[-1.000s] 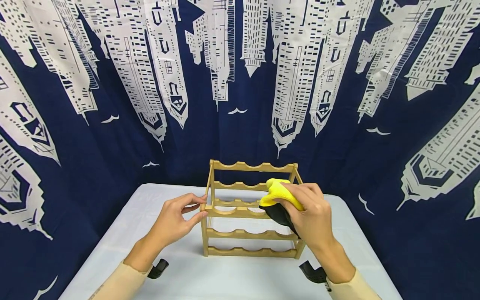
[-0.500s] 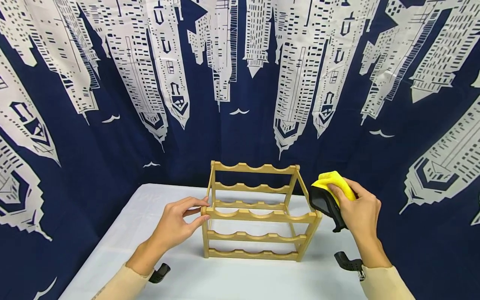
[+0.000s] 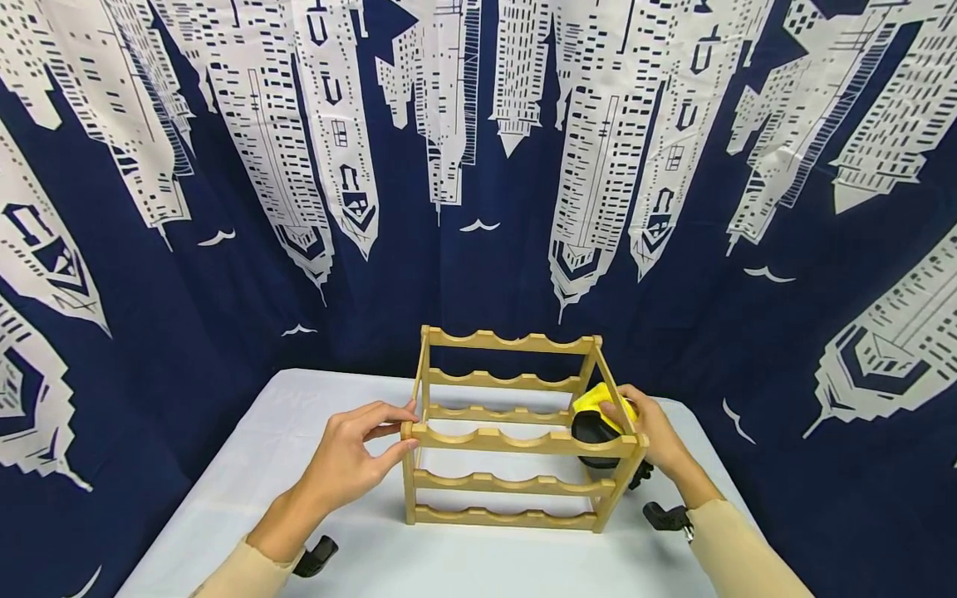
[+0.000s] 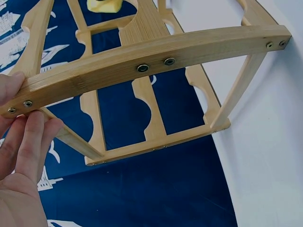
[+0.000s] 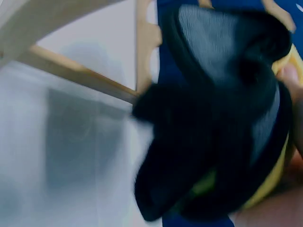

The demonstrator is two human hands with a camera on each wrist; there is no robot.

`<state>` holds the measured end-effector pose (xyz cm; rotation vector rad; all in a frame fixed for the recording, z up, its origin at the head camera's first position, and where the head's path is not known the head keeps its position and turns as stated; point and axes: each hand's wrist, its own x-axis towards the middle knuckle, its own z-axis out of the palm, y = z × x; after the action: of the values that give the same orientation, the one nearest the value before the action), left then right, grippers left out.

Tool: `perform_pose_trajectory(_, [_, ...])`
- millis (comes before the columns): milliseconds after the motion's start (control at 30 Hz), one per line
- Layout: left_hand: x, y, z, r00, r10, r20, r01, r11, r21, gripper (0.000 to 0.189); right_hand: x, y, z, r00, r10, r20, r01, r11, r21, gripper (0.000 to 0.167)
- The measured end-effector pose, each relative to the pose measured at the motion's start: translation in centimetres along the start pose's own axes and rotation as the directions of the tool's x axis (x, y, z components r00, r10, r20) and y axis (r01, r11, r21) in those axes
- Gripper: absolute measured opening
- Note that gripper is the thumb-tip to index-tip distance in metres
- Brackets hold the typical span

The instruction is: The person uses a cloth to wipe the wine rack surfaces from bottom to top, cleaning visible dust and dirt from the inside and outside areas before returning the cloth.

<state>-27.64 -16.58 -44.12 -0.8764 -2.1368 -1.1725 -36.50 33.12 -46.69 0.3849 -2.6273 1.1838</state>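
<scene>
A light wooden wine rack with scalloped rails stands on the table. My left hand grips its front top left corner; in the left wrist view the thumb lies above the slightly curved side piece and the fingers below it. At the rack's right side, my right hand holds a yellow-and-black cloth against the top right side bar, with part of the cloth showing inside the frame. Blurred dark folds of the cloth fill much of the right wrist view and hide most of the fingers.
The rack stands on a white-covered table. Behind it hangs a navy curtain with a white city skyline print. A black wrist mount sits at the left cuff, and another black mount at the right.
My right hand has carried the cloth from over the front top rail, out to the right, then down and back along the right side. My left hand keeps its grip on the corner.
</scene>
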Motion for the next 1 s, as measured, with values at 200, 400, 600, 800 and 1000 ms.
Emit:
perform_pose_trajectory(200, [0.0,0.1,0.0,1.0,0.03,-0.005,-0.03,1.0,-0.008,0.037,2.1,-2.2,2.7,0.976,-0.171,0.131,0.17,0.985,0.015,0.018])
perform_pose_trajectory(400, [-0.2,0.0,0.2,0.999,0.04,0.013,-0.039,0.999,-0.012,0.037,4.7,-1.3,4.1,0.916,-0.163,0.366,0.159,0.986,0.04,0.029])
perform_pose_trajectory(600, [0.3,-0.6,0.0,0.997,0.069,0.017,-0.069,0.998,-0.001,0.039,7.7,0.4,5.4,0.82,0.018,0.572,-0.038,0.999,0.023,0.05])
perform_pose_trajectory(800, [0.6,-1.1,-0.2,0.997,0.073,0.017,-0.073,0.997,0.007,0.041,9.1,0.6,8.1,0.82,-0.161,0.55,0.153,0.986,0.062,0.04])
perform_pose_trajectory(1000, [0.6,-1.1,-0.3,0.997,0.073,0.015,-0.073,0.997,0.017,0.04,9.6,0.6,10.1,0.777,-0.37,0.51,0.418,0.908,0.022,0.033])
